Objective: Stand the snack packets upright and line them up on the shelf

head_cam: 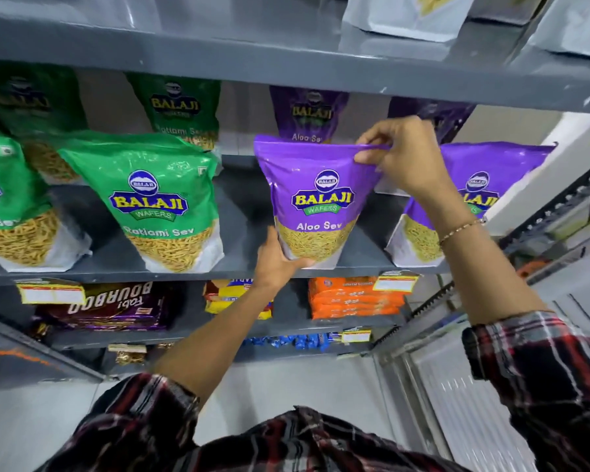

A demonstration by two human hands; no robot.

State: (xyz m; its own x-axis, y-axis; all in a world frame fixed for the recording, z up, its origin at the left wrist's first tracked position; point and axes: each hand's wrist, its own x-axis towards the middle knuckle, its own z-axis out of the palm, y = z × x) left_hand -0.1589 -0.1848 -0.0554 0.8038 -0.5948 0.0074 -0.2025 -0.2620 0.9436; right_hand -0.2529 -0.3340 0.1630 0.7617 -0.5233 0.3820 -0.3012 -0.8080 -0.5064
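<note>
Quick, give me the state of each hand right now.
Left hand: closed on the bottom corner of the purple Aloo Sev packet.
Right hand: fingers pinching that packet's top edge.

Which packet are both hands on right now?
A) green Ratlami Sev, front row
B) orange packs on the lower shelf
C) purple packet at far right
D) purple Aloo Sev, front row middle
D: the right hand pinches the top edge of the middle Aloo Sev packet while the left hand holds its bottom corner on the shelf.
</note>
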